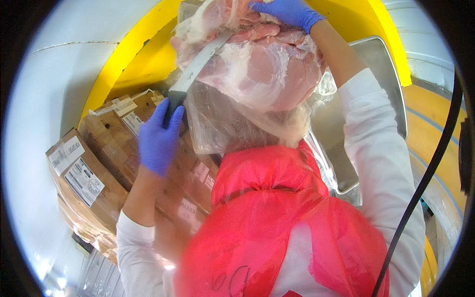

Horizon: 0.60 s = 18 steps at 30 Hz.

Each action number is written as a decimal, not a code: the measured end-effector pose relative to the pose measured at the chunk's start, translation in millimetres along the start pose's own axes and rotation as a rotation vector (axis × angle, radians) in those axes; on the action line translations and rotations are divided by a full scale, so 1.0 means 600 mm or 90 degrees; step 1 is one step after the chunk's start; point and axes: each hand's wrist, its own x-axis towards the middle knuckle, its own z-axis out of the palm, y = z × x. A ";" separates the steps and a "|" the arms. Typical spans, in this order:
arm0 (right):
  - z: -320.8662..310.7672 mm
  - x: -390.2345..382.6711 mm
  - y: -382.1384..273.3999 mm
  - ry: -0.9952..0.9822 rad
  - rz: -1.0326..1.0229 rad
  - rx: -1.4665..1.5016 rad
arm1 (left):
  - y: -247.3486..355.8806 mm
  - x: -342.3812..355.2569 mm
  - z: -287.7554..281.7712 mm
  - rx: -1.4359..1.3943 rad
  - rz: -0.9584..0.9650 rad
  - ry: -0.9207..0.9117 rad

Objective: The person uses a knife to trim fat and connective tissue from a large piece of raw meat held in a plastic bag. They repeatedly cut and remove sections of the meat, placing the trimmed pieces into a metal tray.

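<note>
My left hand (161,140), in a blue glove, is closed round the dark handle of a knife (199,63). The blade slants up and to the right, its tip end against a large piece of raw meat (269,72), pale pink with white fat. At the far side of the meat, my right hand (289,12), also blue-gloved, grips its upper part; some fingertips are cut off or hidden there. Under the meat lies a clear plastic sheet (222,126), hanging over the near side towards my red apron (267,173).
Cardboard boxes (111,143) with labels are stacked on the left. A metal tray (378,64) stands to the right, partly behind my right arm. A yellow frame (111,64) curves round the far side. A black cable (430,183) runs down the right.
</note>
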 end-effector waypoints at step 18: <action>0.041 0.042 0.033 -0.080 -0.113 -0.096 | -0.040 0.039 -0.107 -0.468 -0.322 -0.427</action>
